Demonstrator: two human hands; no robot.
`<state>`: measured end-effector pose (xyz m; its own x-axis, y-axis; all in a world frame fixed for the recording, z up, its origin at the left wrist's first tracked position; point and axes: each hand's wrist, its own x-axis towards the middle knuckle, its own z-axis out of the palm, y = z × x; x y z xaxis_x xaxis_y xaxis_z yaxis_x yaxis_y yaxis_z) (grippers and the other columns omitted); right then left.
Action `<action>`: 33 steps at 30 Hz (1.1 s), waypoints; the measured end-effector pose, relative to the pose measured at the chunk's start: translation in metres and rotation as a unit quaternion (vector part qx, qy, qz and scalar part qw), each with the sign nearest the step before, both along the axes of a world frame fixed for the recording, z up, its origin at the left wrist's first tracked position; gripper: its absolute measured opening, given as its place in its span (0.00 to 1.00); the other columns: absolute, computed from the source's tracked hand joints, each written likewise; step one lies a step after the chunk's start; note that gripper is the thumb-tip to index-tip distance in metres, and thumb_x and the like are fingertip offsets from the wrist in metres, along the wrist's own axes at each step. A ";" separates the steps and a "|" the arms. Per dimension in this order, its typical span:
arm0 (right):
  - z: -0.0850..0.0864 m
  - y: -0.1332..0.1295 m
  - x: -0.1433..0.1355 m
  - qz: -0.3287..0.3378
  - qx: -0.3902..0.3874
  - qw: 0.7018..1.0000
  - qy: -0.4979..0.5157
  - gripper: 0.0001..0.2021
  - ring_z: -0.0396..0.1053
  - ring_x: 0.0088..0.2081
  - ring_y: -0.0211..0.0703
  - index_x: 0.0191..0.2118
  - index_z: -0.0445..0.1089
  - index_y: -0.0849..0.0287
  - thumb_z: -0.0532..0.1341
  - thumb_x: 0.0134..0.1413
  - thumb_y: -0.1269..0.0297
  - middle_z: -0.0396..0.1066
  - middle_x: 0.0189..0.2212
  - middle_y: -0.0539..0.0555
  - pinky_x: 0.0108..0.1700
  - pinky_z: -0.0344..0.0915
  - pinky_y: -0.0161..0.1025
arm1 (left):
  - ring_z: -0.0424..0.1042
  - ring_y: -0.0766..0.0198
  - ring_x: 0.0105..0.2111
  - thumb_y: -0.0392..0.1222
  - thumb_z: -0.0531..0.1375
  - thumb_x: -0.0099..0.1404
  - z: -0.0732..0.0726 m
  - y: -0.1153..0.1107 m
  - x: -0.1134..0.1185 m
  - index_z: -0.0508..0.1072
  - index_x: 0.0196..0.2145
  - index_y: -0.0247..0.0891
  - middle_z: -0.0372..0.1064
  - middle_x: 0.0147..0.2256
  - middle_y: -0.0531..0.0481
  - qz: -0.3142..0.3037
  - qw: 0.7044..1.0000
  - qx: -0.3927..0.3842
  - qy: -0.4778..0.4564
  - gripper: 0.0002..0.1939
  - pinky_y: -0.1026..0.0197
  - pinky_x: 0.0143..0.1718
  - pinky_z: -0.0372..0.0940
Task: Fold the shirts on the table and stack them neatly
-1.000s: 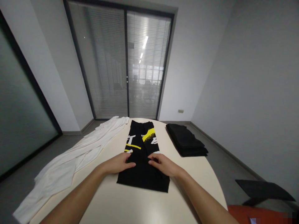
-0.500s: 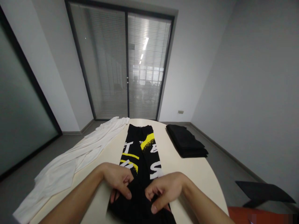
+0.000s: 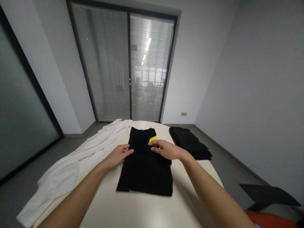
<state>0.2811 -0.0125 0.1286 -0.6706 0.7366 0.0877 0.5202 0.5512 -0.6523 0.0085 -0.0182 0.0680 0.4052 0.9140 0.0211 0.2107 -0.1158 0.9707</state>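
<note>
A black garment (image 3: 146, 171) lies folded over on itself in the middle of the round table, its plain side up. A bit of yellow print shows near its far end, and the lower edge lies flat toward me. My left hand (image 3: 120, 155) pinches the garment's left edge between thumb and fingers. On the right, my right hand (image 3: 163, 148) holds the folded-over edge just below the yellow patch, its thumb and fingertips pressed together on the cloth.
White clothing (image 3: 64, 167) is spread along the left side of the pale table (image 3: 142, 210). A folded black stack (image 3: 190, 142) rests at the back right. Beyond the table's right edge stand a black chair part (image 3: 268, 193) and something red (image 3: 273, 218).
Both hands have moved away from me, carrying the near part of the black garment over the far part. Most of the white and yellow print is now covered.
</note>
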 end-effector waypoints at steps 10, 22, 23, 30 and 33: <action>-0.083 0.036 -0.030 -0.112 0.161 0.977 -0.085 0.19 0.69 0.54 0.48 0.60 0.64 0.58 0.52 0.68 0.64 0.72 0.53 0.59 0.57 0.61 0.44 | 0.76 0.51 0.47 0.54 0.60 0.62 -0.067 0.031 0.002 0.70 0.48 0.39 0.77 0.45 0.42 0.139 0.982 0.126 0.036 0.21 0.52 0.49 0.68; -0.103 0.015 0.032 -0.279 0.043 0.958 -0.042 0.25 0.72 0.41 0.44 0.60 0.63 0.59 0.61 0.59 0.58 0.74 0.44 0.56 0.44 0.64 0.37 | 0.75 0.57 0.39 0.41 0.58 0.64 -0.056 0.022 -0.006 0.64 0.57 0.39 0.75 0.44 0.46 0.168 0.929 0.162 0.286 0.24 0.59 0.42 0.64; -0.103 0.011 0.032 -0.297 0.040 0.952 -0.053 0.26 0.72 0.41 0.44 0.60 0.62 0.59 0.62 0.59 0.57 0.75 0.43 0.56 0.43 0.63 0.37 | 0.75 0.57 0.39 0.41 0.58 0.64 -0.054 0.021 -0.006 0.63 0.57 0.39 0.75 0.45 0.45 0.181 0.925 0.151 0.298 0.24 0.59 0.41 0.64; -0.086 -0.011 0.028 -0.342 -0.024 0.919 -0.195 0.14 0.74 0.40 0.48 0.38 0.75 0.58 0.61 0.58 0.51 0.77 0.38 0.60 0.35 0.58 0.37 | 0.76 0.55 0.36 0.44 0.60 0.63 -0.039 0.012 -0.008 0.64 0.52 0.37 0.76 0.34 0.48 0.168 0.908 0.067 0.378 0.20 0.60 0.34 0.60; -0.083 -0.014 0.031 -0.300 -0.043 0.932 -0.199 0.11 0.73 0.36 0.44 0.34 0.76 0.59 0.60 0.59 0.58 0.78 0.35 0.59 0.33 0.58 0.36 | 0.75 0.59 0.31 0.40 0.60 0.61 -0.040 0.013 -0.008 0.65 0.48 0.38 0.76 0.31 0.51 0.169 0.917 0.067 0.356 0.17 0.62 0.31 0.59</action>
<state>0.3124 -0.0269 0.0457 -0.1023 0.9821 -0.1579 0.9283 0.0373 -0.3699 0.0005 -0.0053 0.0277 0.0541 0.9984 -0.0181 0.8308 -0.0349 0.5555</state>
